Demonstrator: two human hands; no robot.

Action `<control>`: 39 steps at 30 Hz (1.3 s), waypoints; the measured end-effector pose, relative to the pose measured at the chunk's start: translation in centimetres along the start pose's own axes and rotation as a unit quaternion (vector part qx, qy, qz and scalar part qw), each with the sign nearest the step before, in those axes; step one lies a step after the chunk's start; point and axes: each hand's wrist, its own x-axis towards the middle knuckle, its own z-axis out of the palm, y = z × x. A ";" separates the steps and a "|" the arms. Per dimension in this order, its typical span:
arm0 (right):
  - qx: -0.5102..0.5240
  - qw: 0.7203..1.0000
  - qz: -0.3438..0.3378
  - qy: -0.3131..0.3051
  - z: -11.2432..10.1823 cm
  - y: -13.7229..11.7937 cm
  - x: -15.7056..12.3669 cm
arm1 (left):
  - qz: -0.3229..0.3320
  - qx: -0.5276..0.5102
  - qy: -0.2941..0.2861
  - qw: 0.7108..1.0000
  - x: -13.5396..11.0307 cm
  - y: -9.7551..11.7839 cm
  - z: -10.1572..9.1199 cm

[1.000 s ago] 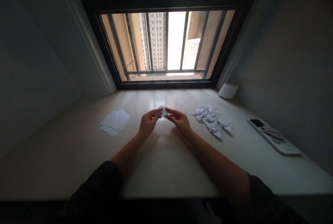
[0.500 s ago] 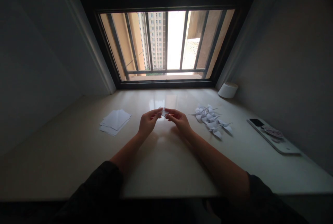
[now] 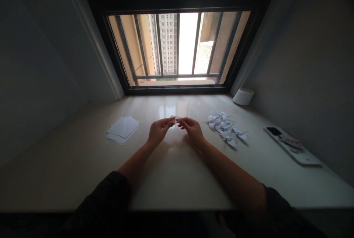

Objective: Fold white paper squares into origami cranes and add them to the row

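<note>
Between my two hands is a small piece of folded white paper [image 3: 174,116], mostly hidden by the fingers. My left hand [image 3: 159,130] pinches its left side with thumb and forefinger. On the other side, the fingertips of my right hand [image 3: 191,128] are closed on the paper too. Both hands are held close together over the middle of the white surface. Right of them lies a cluster of folded paper cranes [image 3: 223,127]. To the left rests a loose stack of white paper sheets [image 3: 124,128].
A phone [image 3: 293,147] with a round attachment on its back lies at the right. Near the window corner stands a white rounded object [image 3: 243,96]. The white counter [image 3: 83,179] ends at a barred window [image 3: 177,89], with walls on both sides.
My fingers have shifted slightly around the folded paper, and less of its face now shows between them. The cranes, sheets and phone stay in place.
</note>
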 end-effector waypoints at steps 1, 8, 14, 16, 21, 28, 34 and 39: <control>-0.002 1.000 0.000 0.009 0.1 0.0 0.0 | -0.002 0.006 -0.004 1.000 -0.1 0.0 0.0; -0.024 0.998 -0.026 0.053 0.3 -0.1 -0.1 | -0.019 0.009 -0.011 1.000 -0.5 0.4 0.4; -0.010 1.000 -0.017 0.016 -0.1 -0.6 0.0 | -0.014 -0.031 0.008 0.999 -0.1 0.1 0.3; 0.006 1.000 0.004 -0.002 -0.3 -0.6 0.0 | -0.016 -0.054 0.004 0.998 0.2 0.2 0.0; 0.052 0.998 0.030 -0.026 -0.3 -0.4 0.1 | -0.027 -0.075 -0.009 0.997 0.6 0.4 -0.4; 0.076 0.996 0.029 -0.029 -0.2 0.0 0.2 | -0.069 -0.090 -0.007 0.994 0.5 0.5 -0.5; 0.086 0.995 0.030 -0.029 -0.2 0.1 0.2 | -0.065 -0.086 -0.015 0.994 0.6 0.2 -0.5; 0.087 0.994 0.041 -0.044 -0.4 0.1 0.2 | -0.028 -0.062 -0.008 0.998 0.7 -0.2 -0.5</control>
